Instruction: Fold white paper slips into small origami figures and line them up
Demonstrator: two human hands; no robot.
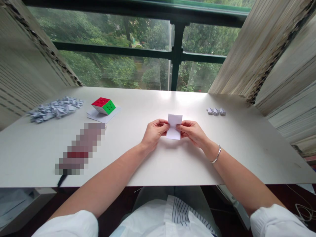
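White paper (174, 133), pinched between left hand (153, 133) and right hand (194, 132)

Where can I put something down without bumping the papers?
The widest bare patch is right of the right hand, in front of the folded-paper row. Another lies between the cube and the left hand. Crowded: the middle, where both hands hold creased paper, and the table's left side, with a paper pile and a blurred thing.

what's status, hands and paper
Left hand, right hand: pinching opposite sides of white paper. Cube off left, folded pieces off right. Neither in the way.
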